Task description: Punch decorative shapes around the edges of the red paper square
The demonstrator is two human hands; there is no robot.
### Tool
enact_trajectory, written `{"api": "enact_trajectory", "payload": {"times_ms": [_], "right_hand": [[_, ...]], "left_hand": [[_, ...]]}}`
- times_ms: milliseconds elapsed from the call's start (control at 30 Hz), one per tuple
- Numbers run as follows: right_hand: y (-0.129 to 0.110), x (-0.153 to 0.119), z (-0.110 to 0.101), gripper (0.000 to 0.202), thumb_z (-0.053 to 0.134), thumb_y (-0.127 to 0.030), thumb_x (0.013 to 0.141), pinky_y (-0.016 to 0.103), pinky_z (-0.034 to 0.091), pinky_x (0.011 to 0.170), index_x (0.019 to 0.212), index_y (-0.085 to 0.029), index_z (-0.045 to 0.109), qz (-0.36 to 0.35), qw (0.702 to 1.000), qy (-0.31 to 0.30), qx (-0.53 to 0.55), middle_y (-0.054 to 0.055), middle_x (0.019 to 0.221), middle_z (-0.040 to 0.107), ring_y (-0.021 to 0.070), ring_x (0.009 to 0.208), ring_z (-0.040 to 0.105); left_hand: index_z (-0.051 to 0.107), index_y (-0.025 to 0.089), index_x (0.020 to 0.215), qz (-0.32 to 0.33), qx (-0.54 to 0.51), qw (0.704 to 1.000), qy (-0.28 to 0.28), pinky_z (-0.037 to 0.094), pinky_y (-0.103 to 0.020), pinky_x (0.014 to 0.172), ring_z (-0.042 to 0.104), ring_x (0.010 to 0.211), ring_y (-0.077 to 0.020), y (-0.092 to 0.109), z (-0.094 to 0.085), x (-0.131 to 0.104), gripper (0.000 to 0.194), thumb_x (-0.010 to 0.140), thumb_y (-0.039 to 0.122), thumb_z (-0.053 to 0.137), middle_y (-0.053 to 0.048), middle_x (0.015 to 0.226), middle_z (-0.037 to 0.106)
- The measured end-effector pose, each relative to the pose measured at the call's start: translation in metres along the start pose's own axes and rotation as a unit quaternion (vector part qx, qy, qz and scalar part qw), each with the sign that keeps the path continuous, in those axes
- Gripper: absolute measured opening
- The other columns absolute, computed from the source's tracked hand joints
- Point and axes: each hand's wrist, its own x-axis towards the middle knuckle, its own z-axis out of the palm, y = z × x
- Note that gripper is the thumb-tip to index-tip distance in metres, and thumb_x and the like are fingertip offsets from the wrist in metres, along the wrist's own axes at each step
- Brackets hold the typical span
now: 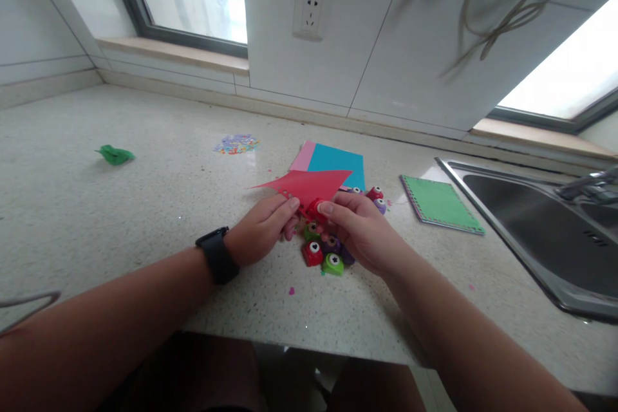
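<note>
My left hand (267, 224) pinches the near edge of a red sheet of paper (316, 184), which has a row of small punched holes along that edge. In my right hand (360, 225) is a red craft punch (316, 208), thumb on its white button, set at the paper's near edge. Below the hands lie more craft punches: a red one with a heart mark (313, 253), a light green one with a star mark (333, 263), and purple ones partly hidden. Behind my right hand sit another red punch (375, 193) and a lilac one (380, 206).
Blue paper (340, 164) and pink paper (302, 156) lie behind. Punched confetti (237, 143) and crumpled green paper (116, 154) are at left. At right, a stack topped by green paper (439, 203) lies beside the sink (550, 232). A pink heart cutout (291, 291) is near the front edge.
</note>
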Motion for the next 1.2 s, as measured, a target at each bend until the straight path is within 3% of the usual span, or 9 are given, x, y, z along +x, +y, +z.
{"api": "enact_trajectory", "payload": {"times_ms": [1200], "right_hand": [[0.0017, 0.0002, 0.0005, 0.028, 0.078, -0.045, 0.081, 0.032, 0.048, 0.062, 0.083, -0.019, 0.070, -0.017, 1.000, 0.004, -0.017, 0.006, 0.081, 0.068, 0.0150, 0.065, 0.058]], "left_hand": [[0.051, 0.020, 0.058, 0.020, 0.073, 0.997, 0.002, 0.040, -0.026, 0.052, 0.050, 0.053, -0.0116, 0.0041, -0.0011, 0.0016, 0.054, 0.104, 0.044, 0.035, 0.001, 0.055, 0.055]]}}
